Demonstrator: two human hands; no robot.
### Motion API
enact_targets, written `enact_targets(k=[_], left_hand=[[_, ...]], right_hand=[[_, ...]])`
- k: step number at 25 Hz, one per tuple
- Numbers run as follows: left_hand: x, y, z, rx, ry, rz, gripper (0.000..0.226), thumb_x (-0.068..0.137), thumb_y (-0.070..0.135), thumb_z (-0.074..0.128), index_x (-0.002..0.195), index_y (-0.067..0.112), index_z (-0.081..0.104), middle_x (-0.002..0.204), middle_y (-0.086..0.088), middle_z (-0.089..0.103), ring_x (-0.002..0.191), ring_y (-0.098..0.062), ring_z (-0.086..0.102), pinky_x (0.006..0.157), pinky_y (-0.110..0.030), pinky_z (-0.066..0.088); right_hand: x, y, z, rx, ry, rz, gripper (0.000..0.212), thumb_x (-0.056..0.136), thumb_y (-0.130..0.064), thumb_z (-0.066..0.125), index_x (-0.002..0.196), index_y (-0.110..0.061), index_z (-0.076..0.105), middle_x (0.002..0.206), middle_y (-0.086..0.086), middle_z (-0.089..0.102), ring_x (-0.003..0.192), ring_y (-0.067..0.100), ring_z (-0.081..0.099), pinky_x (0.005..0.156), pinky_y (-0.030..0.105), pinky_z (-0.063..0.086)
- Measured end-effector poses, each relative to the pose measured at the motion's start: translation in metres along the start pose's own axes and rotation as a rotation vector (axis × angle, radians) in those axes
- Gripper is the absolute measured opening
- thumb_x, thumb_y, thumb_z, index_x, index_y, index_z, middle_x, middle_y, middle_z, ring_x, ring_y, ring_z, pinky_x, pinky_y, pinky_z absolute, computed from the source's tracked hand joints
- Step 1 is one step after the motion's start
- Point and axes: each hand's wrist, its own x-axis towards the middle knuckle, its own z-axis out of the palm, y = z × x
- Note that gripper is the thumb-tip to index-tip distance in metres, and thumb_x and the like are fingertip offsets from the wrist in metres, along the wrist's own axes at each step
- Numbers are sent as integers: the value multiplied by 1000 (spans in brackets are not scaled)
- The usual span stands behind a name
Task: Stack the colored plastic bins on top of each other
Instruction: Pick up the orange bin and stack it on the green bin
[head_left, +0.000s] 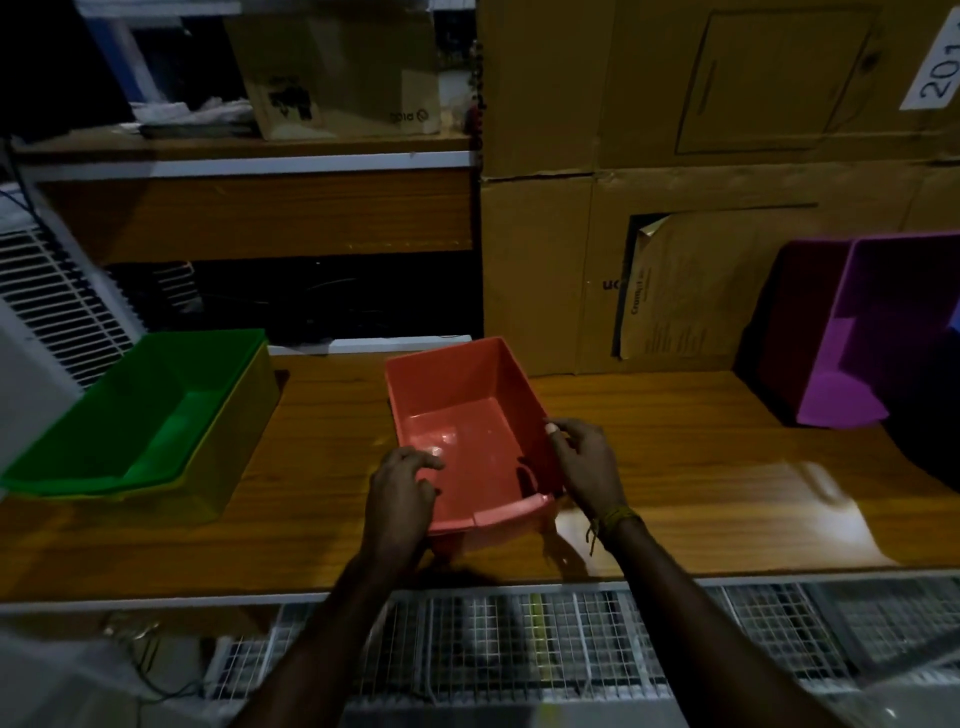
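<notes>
I count four bins: one red bin (467, 431) mid-table, gripped by my left hand (400, 499) and right hand (587, 467) at its sides; one green bin (140, 410) nested in one yellow bin (228, 457) (left); one purple bin (872, 332) tipped, right.

Red bin (467, 415): open-topped, empty, upright on wooden tabletop, centre, long axis slightly angled, low cut-out front wall facing the near edge; held at both side walls near the front. Green bin (140, 415): open-topped, empty, nested inside a yellow bin (234, 441), only the yellow's rim and right wall showing; pair sits at left of tabletop, well apart from red. Purple bin (857, 332): far right, tipped on its side with opening facing left-front, against cardboard boxes; partly cut off by frame edge
</notes>
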Motion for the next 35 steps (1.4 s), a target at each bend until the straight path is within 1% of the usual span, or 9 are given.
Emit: enact_targets(k=[4,7,9,13,16,19,23,29,35], left_hand=[[0,15,-8,-280,155,-135,18,92,14,60,103,22,70,106,-4,67,61,11,58,45,-7,40],[13,28,-22,-342,249,-172,27,95,38,57,110,20,70,108,-3,70,89,-8,65,68,-25,52],[25,35,-33,-385,299,-186,34,95,48,53,103,20,71,100,-4,72,91,-22,66,74,-35,50],[41,38,-47,-383,285,-200,38,93,52,52,103,21,70,104,-6,72,97,-27,66,85,-44,54],[33,30,-43,-269,246,-236,31,89,45,62,114,27,68,122,-5,67,108,-26,64,90,-41,53],[19,20,-30,-116,246,-225,35,88,38,65,121,26,65,127,-10,63,109,-28,63,79,-33,49],[-1,5,-12,-33,209,-266,36,86,32,67,122,27,64,128,-13,60,114,-31,59,83,-34,47],[-13,-8,0,29,199,-240,34,85,26,67,118,23,66,126,-13,60,118,-34,54,95,-41,46],[-13,-11,7,248,148,-244,34,88,32,62,121,26,64,136,-13,53,122,-35,48,99,-42,41]], right_hand=[[-2,-11,1,145,4,66,30,101,-39,49,103,-20,72,102,3,73,96,26,70,85,52,59],[6,-32,-7,190,28,55,29,100,-47,47,86,-35,69,86,-15,67,89,16,68,84,48,59],[13,-49,-12,212,56,41,32,98,-52,47,77,-40,68,79,-20,65,83,6,64,81,40,56],[20,-63,-16,234,67,13,34,97,-54,48,78,-36,69,78,-21,66,83,4,64,75,33,53],[10,-51,-10,190,3,42,35,98,-50,51,91,-24,73,85,-8,71,85,13,68,77,36,56],[-5,-33,0,163,-50,87,26,98,-42,54,93,-22,68,96,3,73,90,23,71,79,40,60],[-23,-16,14,63,-45,67,20,98,-28,56,94,-16,71,95,10,75,65,2,61,53,11,46],[-30,-5,29,-27,-91,93,32,98,-32,54,112,-10,72,120,14,67,106,28,66,92,42,57],[-38,-13,47,-203,-78,90,29,96,-30,55,118,-18,70,136,14,53,124,34,54,101,47,52]])
